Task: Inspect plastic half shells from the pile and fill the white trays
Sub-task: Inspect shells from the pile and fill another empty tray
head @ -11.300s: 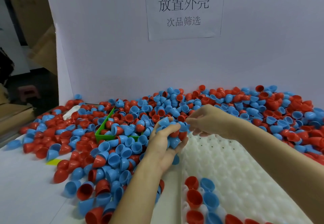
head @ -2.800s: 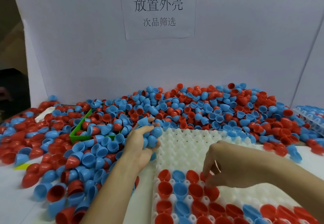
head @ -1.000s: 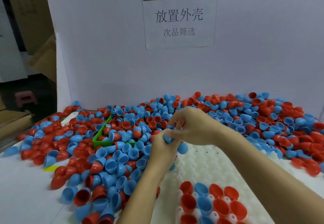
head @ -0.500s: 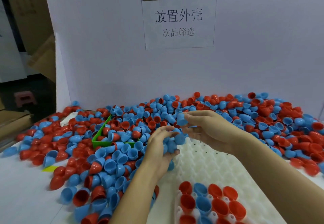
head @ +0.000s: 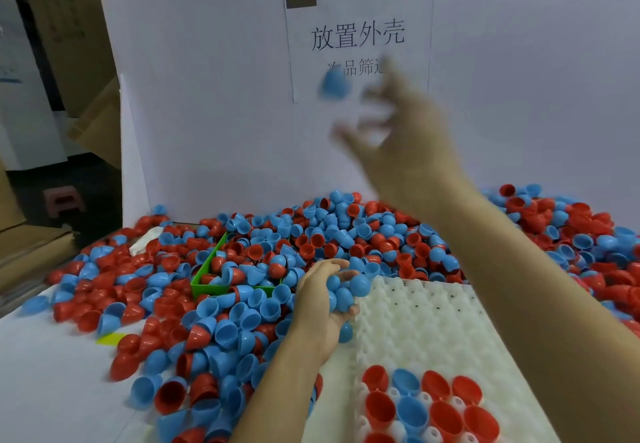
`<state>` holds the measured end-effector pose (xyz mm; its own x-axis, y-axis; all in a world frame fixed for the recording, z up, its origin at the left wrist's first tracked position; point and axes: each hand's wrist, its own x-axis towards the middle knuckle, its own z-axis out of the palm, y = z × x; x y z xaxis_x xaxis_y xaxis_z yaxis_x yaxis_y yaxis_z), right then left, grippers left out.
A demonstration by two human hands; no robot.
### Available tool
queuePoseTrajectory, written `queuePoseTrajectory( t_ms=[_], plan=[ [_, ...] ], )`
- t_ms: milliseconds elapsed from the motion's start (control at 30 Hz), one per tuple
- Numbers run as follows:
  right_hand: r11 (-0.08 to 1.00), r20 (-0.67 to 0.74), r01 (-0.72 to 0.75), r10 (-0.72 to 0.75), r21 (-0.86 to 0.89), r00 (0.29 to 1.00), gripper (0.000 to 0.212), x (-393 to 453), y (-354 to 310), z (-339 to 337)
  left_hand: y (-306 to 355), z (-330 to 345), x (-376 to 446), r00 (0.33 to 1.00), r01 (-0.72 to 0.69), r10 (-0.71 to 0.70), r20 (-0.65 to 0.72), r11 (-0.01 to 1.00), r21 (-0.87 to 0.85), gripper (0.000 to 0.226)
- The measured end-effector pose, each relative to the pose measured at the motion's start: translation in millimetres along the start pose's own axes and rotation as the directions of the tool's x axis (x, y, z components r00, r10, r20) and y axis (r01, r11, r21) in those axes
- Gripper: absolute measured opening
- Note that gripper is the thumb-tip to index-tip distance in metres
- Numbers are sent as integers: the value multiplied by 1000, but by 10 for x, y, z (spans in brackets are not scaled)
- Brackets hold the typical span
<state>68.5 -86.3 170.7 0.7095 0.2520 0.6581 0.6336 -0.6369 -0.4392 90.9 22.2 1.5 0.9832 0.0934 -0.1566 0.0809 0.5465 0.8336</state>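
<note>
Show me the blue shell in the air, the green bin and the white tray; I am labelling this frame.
blue shell [head: 333,85]: head view, middle of its blurred body.
green bin [head: 206,265]: head view, its left wall.
white tray [head: 420,325]: head view, bare empty cups at its middle.

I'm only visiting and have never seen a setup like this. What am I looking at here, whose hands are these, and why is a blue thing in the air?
No machine here: a person wears a camera on the head, so you look forward and down at their own two bare hands. On the white table lies a big pile of red and blue plastic half shells, with a green bin half buried in it. In front sits a white tray of cups, its near rows already holding shells. The left hand holds a handful of blue shells. The right hand is raised and blurred, fingers spread, holding nothing; one blue shell is in mid-air beside it, before the paper sign. It looks tossed away, perhaps rejected.
</note>
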Motion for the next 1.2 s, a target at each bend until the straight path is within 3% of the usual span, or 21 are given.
queuePoseTrajectory(
  t_ms=[33, 67, 100, 133, 167, 267, 333, 500, 733, 900, 1000, 1067, 1133, 1200],
  plan=[
    [963, 283, -20, 99, -269, 954, 69, 10, -44, 36, 2, 3, -12, 1000, 0, 0, 5, 1000, 2, 12],
    [889, 543, 18, 263, -458, 798, 60, -43, -21, 86, 7, 9, -18, 1000, 2, -2, 6, 1000, 7, 14],
    [798, 686, 148, 388, -584, 616, 53, -119, 99, 148, 9, 12, -19, 1000, 8, -8, 3, 1000, 13, 15],
    [771, 737, 192, 456, -607, 499, 49, -205, 174, 199, 10, 17, -16, 1000, 16, -16, 0, 1000, 12, 16],
    [786, 753, 191, 446, -588, 484, 45, -279, 252, 240, 10, 24, -17, 1000, 24, -24, 2, 1000, -1, 16],
    [863, 633, 29, 346, -504, 693, 32, -399, 538, 339, 0, 42, -28, 999, 34, -33, 22, 998, -54, 18],
    [911, 545, -113, 332, -397, 770, 35, -454, 671, 398, -7, 43, -28, 999, 21, -18, 46, 997, -74, 20],
    [953, 463, -147, 260, -266, 848, 21, -550, 853, 548, -23, 39, -18, 997, -3, 9, 71, 997, -82, 22],
    [962, 314, -252, 273, -106, 909, 22, -565, 994, 511, -31, 17, 26, 1000, -11, 13, 13, 996, -94, 20],
    [907, 275, -411, 375, 88, 886, 18, -566, 985, 505, -42, 2, 60, 999, 29, -27, 18, 992, -120, 17],
    [687, 393, -649, 526, 327, 755, 21, -568, 934, 495, -57, -24, 87, 999, 11, -9, 33, 998, -70, 21],
    [557, 484, -732, 552, 393, 679, 28, -583, 928, 495, -63, -27, 100, 998, -19, 21, 52, 999, -32, 21],
    [503, 561, -768, 530, 396, 636, 33, -607, 938, 493, -69, -17, 109, 995, -45, 45, 89, 999, -9, 14],
    [525, 626, -782, 496, 336, 601, 36, -620, 948, 477, -68, -14, 110, 991, -49, 48, 128, 999, 3, 21]
  ],
)
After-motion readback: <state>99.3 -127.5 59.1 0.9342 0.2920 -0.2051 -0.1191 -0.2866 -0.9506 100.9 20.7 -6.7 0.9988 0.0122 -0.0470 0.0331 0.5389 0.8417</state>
